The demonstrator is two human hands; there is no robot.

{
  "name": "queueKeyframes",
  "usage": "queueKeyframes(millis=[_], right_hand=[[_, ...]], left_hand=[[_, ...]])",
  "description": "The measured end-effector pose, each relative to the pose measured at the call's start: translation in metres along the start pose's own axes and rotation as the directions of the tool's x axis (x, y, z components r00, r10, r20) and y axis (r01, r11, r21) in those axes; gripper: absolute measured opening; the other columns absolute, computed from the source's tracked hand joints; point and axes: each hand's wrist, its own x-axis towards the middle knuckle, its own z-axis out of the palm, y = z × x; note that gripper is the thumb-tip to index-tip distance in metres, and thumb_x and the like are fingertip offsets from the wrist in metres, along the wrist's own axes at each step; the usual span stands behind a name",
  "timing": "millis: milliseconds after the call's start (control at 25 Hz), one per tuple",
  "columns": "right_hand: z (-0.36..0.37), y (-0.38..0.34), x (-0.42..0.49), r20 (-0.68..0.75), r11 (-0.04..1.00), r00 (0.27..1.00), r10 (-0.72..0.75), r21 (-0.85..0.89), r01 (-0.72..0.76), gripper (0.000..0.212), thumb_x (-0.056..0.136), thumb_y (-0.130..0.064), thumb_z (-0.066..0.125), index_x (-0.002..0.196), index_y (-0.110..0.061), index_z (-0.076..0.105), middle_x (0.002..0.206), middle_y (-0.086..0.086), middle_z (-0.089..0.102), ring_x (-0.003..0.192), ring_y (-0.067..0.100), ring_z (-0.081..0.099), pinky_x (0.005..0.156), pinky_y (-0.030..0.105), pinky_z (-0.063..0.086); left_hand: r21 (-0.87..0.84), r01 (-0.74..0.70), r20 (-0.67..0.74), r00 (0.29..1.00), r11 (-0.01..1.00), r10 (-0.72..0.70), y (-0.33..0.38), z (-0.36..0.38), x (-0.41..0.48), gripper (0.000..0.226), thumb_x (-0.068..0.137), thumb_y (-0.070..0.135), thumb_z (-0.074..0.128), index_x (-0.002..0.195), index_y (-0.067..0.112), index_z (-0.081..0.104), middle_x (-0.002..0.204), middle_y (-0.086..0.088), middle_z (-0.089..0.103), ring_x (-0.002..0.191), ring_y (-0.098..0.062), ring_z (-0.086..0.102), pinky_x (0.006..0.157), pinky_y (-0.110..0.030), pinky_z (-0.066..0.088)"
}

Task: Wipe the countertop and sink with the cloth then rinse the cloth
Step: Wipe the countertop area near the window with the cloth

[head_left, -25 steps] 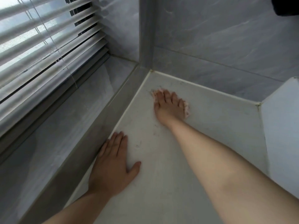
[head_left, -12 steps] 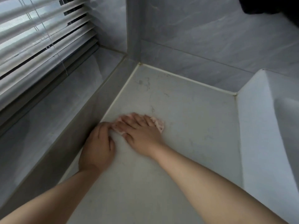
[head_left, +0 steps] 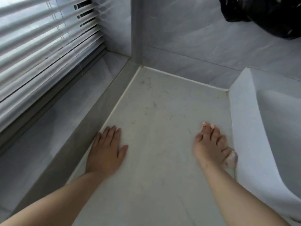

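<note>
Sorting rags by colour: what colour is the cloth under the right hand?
Pale pink; the cloth shows best in the head view.

No readable text, no labels, no brands, no numbers anywhere in view

Right hand (head_left: 210, 144), cloth (head_left: 231, 158) beneath: moved from beside left hand (head_left: 105, 152) across bench (head_left: 154, 185) to sink (head_left: 260, 128) wall. Left hand: fingers uncurled, now flat.
</note>
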Motion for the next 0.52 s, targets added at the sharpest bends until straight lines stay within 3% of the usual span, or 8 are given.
queueKeyframes(millis=[80, 160, 240, 360, 440, 520], right_hand=[[0.014, -0.034, -0.023, 0.003, 0.993, 0.993, -0.115, -0.032, 0.115, 0.052, 0.097, -0.036, 0.025, 0.148, -0.035, 0.016, 0.160, -0.005, 0.005, 0.146, 0.025, 0.003, 0.114, 0.054, 0.004], [0.032, -0.078, -0.047, 0.020, 0.946, 0.946, -0.322, -0.025, 0.323, 0.053, 0.097, -0.036, 0.028, 0.148, -0.037, 0.015, 0.159, -0.009, 0.006, 0.146, 0.023, 0.002, 0.115, 0.048, -0.001], [0.048, -0.123, -0.073, 0.074, 0.850, 0.847, -0.526, 0.022, 0.526, 0.052, 0.097, -0.036, 0.029, 0.148, -0.038, 0.015, 0.159, -0.010, 0.006, 0.146, 0.022, 0.000, 0.115, 0.044, -0.007], [0.059, -0.155, -0.108, 0.127, 0.671, 0.662, -0.738, 0.042, 0.740, 0.050, 0.100, -0.039, 0.028, 0.148, -0.036, 0.019, 0.159, -0.010, 0.010, 0.146, 0.021, 0.000, 0.114, 0.040, -0.012], [0.061, -0.144, -0.118, 0.147, 0.577, 0.566, -0.811, 0.043, 0.816, 0.048, 0.100, -0.043, 0.025, 0.147, -0.037, 0.021, 0.158, -0.012, 0.013, 0.146, 0.019, 0.003, 0.113, 0.039, -0.011], [0.056, -0.115, -0.116, 0.158, 0.549, 0.542, -0.826, 0.006, 0.835, 0.050, 0.096, -0.048, 0.018, 0.146, -0.042, 0.023, 0.157, -0.016, 0.016, 0.146, 0.016, 0.008, 0.114, 0.042, -0.005]], left_hand=[[-0.075, 0.060, -0.039, 0.997, 0.995, -0.063, -0.005, 0.000, -0.017, 0.059, 0.086, 0.039, 0.031, 0.121, -0.001, 0.057, 0.127, -0.019, 0.057, 0.119, -0.033, 0.054, 0.104, -0.036, 0.025], [-0.149, 0.101, -0.078, 0.991, 0.984, -0.113, -0.007, -0.001, -0.027, 0.054, 0.086, 0.031, 0.031, 0.118, -0.003, 0.060, 0.123, -0.021, 0.059, 0.115, -0.034, 0.057, 0.102, -0.038, 0.036], [-0.207, 0.112, -0.111, 0.984, 0.972, -0.137, -0.010, 0.000, -0.033, 0.050, 0.083, 0.021, 0.031, 0.114, -0.007, 0.060, 0.118, -0.024, 0.061, 0.110, -0.037, 0.059, 0.097, -0.041, 0.042], [-0.321, 0.142, -0.144, 0.970, 0.936, -0.197, -0.015, -0.001, -0.033, 0.053, 0.079, 0.013, 0.028, 0.115, -0.012, 0.056, 0.116, -0.029, 0.060, 0.108, -0.041, 0.058, 0.102, -0.032, 0.030], [-0.385, 0.152, -0.140, 0.965, 0.910, -0.221, -0.015, -0.003, -0.032, 0.056, 0.080, 0.016, 0.025, 0.120, -0.009, 0.054, 0.122, -0.026, 0.057, 0.114, -0.038, 0.055, 0.106, -0.034, 0.031], [-0.319, 0.129, -0.121, 0.977, 0.939, -0.176, -0.013, -0.003, -0.034, 0.054, 0.082, 0.020, 0.028, 0.118, -0.005, 0.058, 0.121, -0.023, 0.059, 0.113, -0.036, 0.057, 0.100, -0.043, 0.042]])
